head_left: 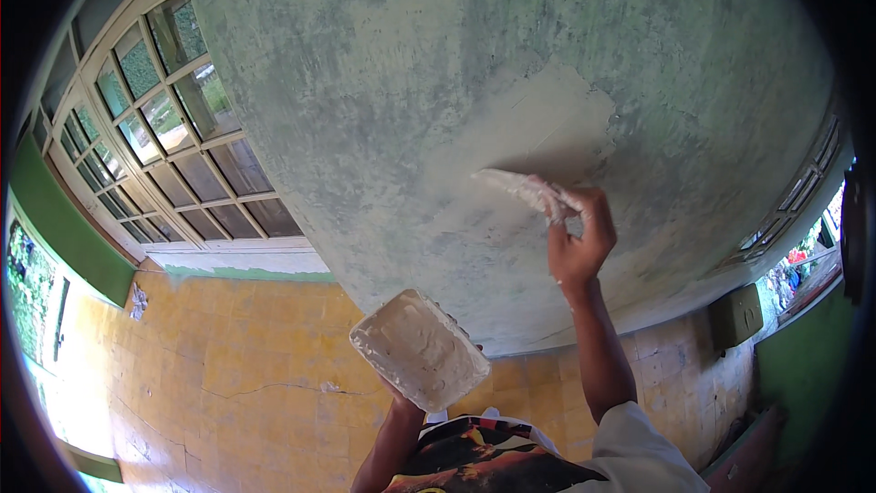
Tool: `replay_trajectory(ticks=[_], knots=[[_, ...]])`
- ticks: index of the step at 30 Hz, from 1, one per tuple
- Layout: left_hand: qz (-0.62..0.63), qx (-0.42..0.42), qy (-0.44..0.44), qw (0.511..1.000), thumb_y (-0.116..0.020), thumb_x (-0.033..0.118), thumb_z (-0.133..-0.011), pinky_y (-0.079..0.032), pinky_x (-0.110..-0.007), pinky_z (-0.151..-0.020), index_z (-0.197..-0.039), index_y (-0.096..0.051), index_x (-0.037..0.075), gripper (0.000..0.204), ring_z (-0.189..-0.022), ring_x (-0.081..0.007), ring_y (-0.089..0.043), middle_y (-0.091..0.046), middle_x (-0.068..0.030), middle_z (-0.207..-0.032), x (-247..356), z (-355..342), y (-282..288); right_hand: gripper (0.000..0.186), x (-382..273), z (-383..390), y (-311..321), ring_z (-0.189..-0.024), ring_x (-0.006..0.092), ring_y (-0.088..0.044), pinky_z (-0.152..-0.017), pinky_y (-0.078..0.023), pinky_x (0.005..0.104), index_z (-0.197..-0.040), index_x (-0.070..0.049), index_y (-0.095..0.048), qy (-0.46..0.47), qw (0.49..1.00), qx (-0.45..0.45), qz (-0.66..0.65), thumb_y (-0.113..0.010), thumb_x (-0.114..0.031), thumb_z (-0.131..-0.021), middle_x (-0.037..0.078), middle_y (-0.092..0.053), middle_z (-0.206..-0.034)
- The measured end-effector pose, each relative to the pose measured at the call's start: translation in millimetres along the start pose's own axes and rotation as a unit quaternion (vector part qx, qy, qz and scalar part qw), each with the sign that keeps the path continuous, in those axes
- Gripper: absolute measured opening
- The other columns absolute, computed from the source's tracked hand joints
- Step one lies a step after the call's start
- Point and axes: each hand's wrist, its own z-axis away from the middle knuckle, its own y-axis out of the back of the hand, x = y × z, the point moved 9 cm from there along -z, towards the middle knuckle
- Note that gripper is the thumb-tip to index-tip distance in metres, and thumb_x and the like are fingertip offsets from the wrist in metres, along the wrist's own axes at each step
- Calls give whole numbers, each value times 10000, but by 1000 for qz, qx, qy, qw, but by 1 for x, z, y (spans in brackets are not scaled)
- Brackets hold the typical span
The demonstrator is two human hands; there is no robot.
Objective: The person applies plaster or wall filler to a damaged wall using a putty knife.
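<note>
My right hand (584, 233) is closed on a putty-coated scraper (516, 184), its blade against a pale patch of smooth filler (547, 119) on the mottled green-grey wall (374, 64). Below and to the left, my left hand (398, 402) holds up a rectangular plastic tub (420, 347) with creamy putty smeared inside; most of its fingers are hidden beneath the tub.
Glazed white double doors (201, 173) stand left of the wall, above a cracked yellow tiled floor (255, 365). A bright opening (36, 301) is at far left. At right are a window (766, 228), a dark olive box (735, 315) and a green surface (794, 374).
</note>
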Motion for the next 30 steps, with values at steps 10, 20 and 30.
replay_trajectory(ticks=[10, 20, 30], knots=[[-13, 134, -22, 991, -653, 755, -846, -384, -719, -1146, -1567, -420, 177, 953, -1351, -404, -550, -546, -147, -1469, -4, 11, 51, 186, 19, -91, 44, -807, 169, -676, -664, -540, 300, -1072, -11, -718, 14, 995, 92, 34, -807, -13, -909, 84, -701, -963], [-54, 155, -48, 985, -574, 784, -878, -439, -723, -1091, -1561, -429, 161, 935, -1307, -430, -584, -554, -169, -1459, -3, 9, 83, 207, 21, -95, 95, -950, 236, -706, -793, -593, 347, -1017, 20, -691, 82, 976, 198, 29, -813, 82, -862, 106, -702, -1014], [-74, 148, -70, 984, -507, 814, -909, -467, -680, -1068, -1557, -450, 183, 906, -1302, -401, -588, -561, -129, -1467, -2, 8, 85, 233, 35, 60, 50, -1028, 356, -671, -882, -558, 458, -1016, -14, -723, 13, 996, 16, 88, -760, 66, -800, 149, -674, -1055]])
